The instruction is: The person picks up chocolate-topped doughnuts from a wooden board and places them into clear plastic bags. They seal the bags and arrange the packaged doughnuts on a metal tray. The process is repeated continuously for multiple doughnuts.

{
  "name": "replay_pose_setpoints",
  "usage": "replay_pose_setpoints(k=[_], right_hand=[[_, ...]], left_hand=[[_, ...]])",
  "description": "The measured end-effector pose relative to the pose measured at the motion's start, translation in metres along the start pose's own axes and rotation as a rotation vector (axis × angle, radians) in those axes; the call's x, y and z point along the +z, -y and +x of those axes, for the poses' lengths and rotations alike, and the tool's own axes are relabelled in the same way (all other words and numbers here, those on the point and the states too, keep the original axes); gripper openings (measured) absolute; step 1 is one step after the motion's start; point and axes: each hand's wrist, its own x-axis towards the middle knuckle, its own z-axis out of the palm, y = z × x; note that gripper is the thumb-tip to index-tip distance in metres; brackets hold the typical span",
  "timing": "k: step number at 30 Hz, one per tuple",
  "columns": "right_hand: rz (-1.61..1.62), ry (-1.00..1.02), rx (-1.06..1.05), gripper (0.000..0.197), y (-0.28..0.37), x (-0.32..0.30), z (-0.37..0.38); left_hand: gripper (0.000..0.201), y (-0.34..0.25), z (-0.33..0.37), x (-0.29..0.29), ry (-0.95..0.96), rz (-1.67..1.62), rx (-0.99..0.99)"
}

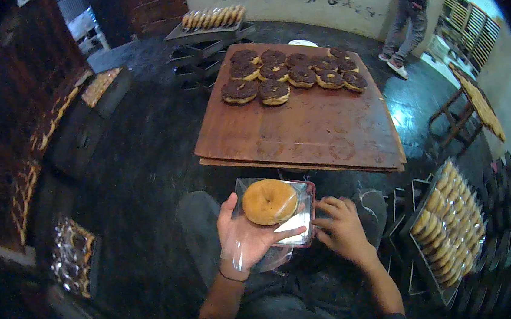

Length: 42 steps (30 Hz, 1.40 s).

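Observation:
A plain ring doughnut (270,203) in a clear plastic bag (240,190) rests on my upturned left hand (248,238). The thumb of that hand reaches right, below the doughnut, and loose film hangs down over the palm toward the wrist. Under and beside the doughnut is a shallow container with a red rim (312,195), with something pale and shiny inside; it sits over my lap. At the container's right edge is my right hand (344,228), its fingers bent and apart. Whether they touch the rim I cannot tell.
Ahead stands a brown board table (306,130) with several chocolate-topped doughnuts (299,72) toward its far side. A rack tray of wrapped doughnuts (450,225) is at the right. More trays (73,259) line the left. A person (405,27) stands far right, near a wooden stool (473,99).

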Motion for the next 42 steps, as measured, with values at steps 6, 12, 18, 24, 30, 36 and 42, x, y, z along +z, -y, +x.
replay_pose_setpoints(k=[6,12,18,24,30,36,42], right_hand=[[0.323,-0.472,-0.150,0.027,0.028,-0.041,0.033],[0.867,-0.363,0.555,0.016,0.024,-0.050,-0.010],[0.755,-0.599,0.842,0.014,0.010,0.026,-0.092],[1.142,-0.593,0.962,0.006,0.002,0.019,-0.105],[1.388,-0.647,0.961,0.012,0.010,0.013,-0.090],[0.780,-0.410,0.805,0.016,0.017,-0.037,-0.095],[0.099,-0.664,0.909,0.017,0.057,0.030,-0.108]], left_hand=[[0.065,0.034,0.008,0.008,-0.063,0.051,-0.067],[0.028,0.057,0.013,-0.015,-0.145,1.131,0.347],[0.013,0.084,0.025,-0.058,-0.291,1.210,0.335],[0.023,0.087,0.033,-0.067,-0.044,1.606,0.335],[0.016,0.095,0.027,-0.053,-0.170,1.189,0.296],[0.005,0.079,0.013,-0.024,-0.099,1.472,0.516],[0.008,0.105,0.001,-0.055,-0.416,1.451,0.660]])
